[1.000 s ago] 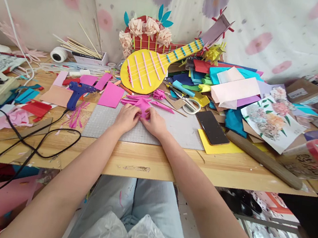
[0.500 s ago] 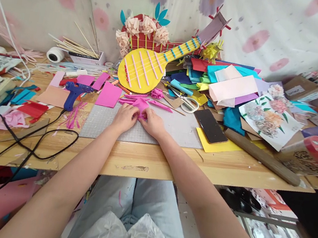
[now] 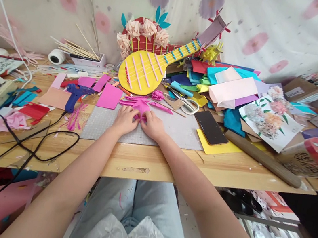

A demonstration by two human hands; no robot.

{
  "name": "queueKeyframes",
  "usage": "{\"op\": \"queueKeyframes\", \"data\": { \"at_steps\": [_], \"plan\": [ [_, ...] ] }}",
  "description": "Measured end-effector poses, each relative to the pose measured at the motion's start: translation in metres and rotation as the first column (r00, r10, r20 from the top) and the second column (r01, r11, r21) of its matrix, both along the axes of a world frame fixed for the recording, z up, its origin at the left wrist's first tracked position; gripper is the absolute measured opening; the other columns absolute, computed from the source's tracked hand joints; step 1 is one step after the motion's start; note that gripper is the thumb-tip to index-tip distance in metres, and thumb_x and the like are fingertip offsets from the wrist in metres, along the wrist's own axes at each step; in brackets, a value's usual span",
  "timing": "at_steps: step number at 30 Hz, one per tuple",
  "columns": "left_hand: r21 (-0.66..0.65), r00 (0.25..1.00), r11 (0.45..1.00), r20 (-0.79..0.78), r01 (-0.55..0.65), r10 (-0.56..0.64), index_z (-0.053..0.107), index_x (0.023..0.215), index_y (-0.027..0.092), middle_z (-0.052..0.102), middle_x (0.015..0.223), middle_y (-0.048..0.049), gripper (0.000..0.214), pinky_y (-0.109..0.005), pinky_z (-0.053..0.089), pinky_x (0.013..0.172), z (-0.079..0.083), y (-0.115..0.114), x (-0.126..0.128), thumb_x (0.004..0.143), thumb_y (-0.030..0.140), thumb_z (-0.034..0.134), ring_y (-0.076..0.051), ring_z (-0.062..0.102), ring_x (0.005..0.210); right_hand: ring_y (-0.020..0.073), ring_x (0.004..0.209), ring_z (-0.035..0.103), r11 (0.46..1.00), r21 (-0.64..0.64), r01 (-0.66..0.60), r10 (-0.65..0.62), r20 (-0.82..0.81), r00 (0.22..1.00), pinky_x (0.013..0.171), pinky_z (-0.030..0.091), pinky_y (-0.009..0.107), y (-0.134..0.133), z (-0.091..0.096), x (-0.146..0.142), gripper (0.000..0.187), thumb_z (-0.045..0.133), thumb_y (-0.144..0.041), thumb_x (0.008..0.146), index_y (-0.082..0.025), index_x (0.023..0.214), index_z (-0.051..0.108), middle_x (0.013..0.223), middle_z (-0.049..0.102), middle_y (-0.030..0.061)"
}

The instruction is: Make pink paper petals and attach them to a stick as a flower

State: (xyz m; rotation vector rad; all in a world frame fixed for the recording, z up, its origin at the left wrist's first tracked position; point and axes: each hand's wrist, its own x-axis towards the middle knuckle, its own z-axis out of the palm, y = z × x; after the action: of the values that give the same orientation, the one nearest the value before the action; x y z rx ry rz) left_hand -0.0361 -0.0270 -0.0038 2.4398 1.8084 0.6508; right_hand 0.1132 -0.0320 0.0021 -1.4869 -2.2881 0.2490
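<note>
Left hand [image 3: 125, 119] and right hand [image 3: 152, 124] are pinching a magenta paper piece [image 3: 142, 107] between them.

Both hands are keeping their fingers bent and nearly closed, the 2 thumbs and fingertips meeting at the near edge of the paper, whose folded point is rising just beyond them; finer finger contact is staying hidden. Under both hands a grey cutting mat [image 3: 181, 129] is lying on the wooden surface [image 3: 175, 167]. Beyond the left hand, to its left, a magenta square sheet [image 3: 109, 96] is overlapping the mat, with a blue glue gun [image 3: 73, 95] resting farther left. White-handled scissors [image 3: 191, 106] are lying beyond the right hand to its right, and a dark smartphone [image 3: 211, 128] is resting partly on yellow paper [image 3: 214, 146] farther right. Beyond both hands, a yellow paper lute [image 3: 143, 71] is leaning.
</note>
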Motion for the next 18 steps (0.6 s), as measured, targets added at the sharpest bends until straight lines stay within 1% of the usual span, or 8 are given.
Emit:
{"op": "queueKeyframes", "data": {
  "at_steps": [3,11,14,18],
  "plan": [
    [-0.011,1.0,1.0,-0.01,-0.022,0.022,0.061,0.09,0.024,0.056,0.091,-0.0072,0.017,-0.042,0.036,0.087,0.0016,-0.0014,0.0012,0.075,0.031,0.054,-0.027,0.045,0.099,0.0185,0.086,0.057,1.0,0.01,0.0,0.0,-0.001,1.0,0.067,0.043,0.028,-0.0019,0.0007,-0.0007,0.025,0.045,-0.025,0.082,-0.016,0.106,0.049,0.105,0.058,0.0097],
    [-0.012,0.999,0.999,0.01,-0.051,0.051,0.061,0.088,0.026,0.057,0.09,-0.0067,0.016,-0.044,0.034,0.089,0.0018,-0.0007,0.0022,0.073,0.029,0.055,-0.028,0.046,0.098,0.0189,0.087,0.057,1.0,0.017,0.009,-0.009,0.036,0.999,0.067,0.044,0.027,-0.0028,0.0012,-0.0024,0.024,0.046,-0.026,0.082,-0.017,0.105,0.048,0.105,0.057,0.0104],
    [-0.021,0.996,0.996,0.046,-0.082,0.083,0.06,0.089,0.027,0.058,0.089,-0.0067,0.017,-0.045,0.035,0.088,0.0005,0.0018,0.0023,0.073,0.026,0.054,-0.028,0.047,0.097,0.0186,0.086,0.057,1.0,0.015,0.013,-0.014,0.029,0.999,0.067,0.044,0.027,-0.002,-0.0002,-0.0019,0.024,0.046,-0.026,0.082,-0.017,0.104,0.048,0.105,0.058,0.0098],
    [-0.022,0.978,0.99,0.155,-0.136,0.138,0.053,0.1,0.024,0.06,0.093,-0.0075,0.029,-0.045,0.036,0.088,-0.0014,0.0059,0.0012,0.072,0.02,0.053,-0.028,0.049,0.098,0.0191,0.089,0.057,1.0,0.02,-0.002,0.001,0.016,1.0,0.069,0.044,0.028,-0.0006,-0.0027,-0.0009,0.025,0.046,-0.026,0.081,-0.018,0.106,0.047,0.106,0.057,0.0096]
  ]
}}
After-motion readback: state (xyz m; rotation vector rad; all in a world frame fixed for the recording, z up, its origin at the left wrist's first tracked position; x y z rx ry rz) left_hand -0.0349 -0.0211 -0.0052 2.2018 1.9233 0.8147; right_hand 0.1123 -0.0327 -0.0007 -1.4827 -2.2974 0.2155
